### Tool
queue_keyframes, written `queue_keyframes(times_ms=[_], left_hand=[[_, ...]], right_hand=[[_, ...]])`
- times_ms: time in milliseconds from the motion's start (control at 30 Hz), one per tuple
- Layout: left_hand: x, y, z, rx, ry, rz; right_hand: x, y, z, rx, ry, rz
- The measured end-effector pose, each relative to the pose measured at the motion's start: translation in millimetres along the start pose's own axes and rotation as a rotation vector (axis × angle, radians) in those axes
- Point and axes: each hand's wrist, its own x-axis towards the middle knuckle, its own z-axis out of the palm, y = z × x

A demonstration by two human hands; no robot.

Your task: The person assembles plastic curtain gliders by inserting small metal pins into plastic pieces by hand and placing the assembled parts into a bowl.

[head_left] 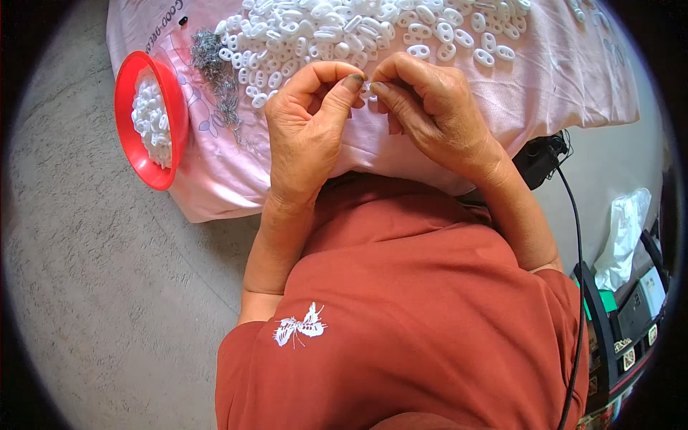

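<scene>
My left hand [307, 125] and my right hand [438, 107] meet above the near part of the pink cloth [387, 154]. Each is closed in a pinch, thumb against forefinger, and the tips almost touch. A bit of a small white plastic piece [372, 97] shows by the right fingertips; most of it is hidden. What the left fingers pinch is too small to make out. Just beyond the hands spreads a heap of white oval plastic pieces [315, 32] with two holes each. Left of the heap lies a pile of thin silvery metal pieces [208, 56].
A red bowl [178, 129] holding small white pieces stands tilted in view at the cloth's left edge. Past the right edge are a black bag-like thing [539, 159], a black cable [577, 236] and a white plastic bag [622, 233]. Grey floor [107, 287] lies at left.
</scene>
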Motion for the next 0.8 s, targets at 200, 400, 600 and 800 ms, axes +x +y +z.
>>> queue_keyframes(times_ms=[200,400,600,800], left_hand=[[-1.0,0.0,1.9,0.123,0.004,0.071],[-2.9,-1.5,6.6,0.222,0.018,0.152],[-1.4,-8.3,7.9,0.417,0.03,0.28],[-2.3,-13.0,10.0,0.415,0.033,0.336]], right_hand=[[0.2,1.0,-0.5,-0.04,0.01,-0.051],[-0.8,0.1,0.4,-0.001,0.028,-0.036],[-2.4,0.9,0.7,0.006,0.048,-0.042],[-3.9,0.4,0.5,0.021,0.059,-0.049]])
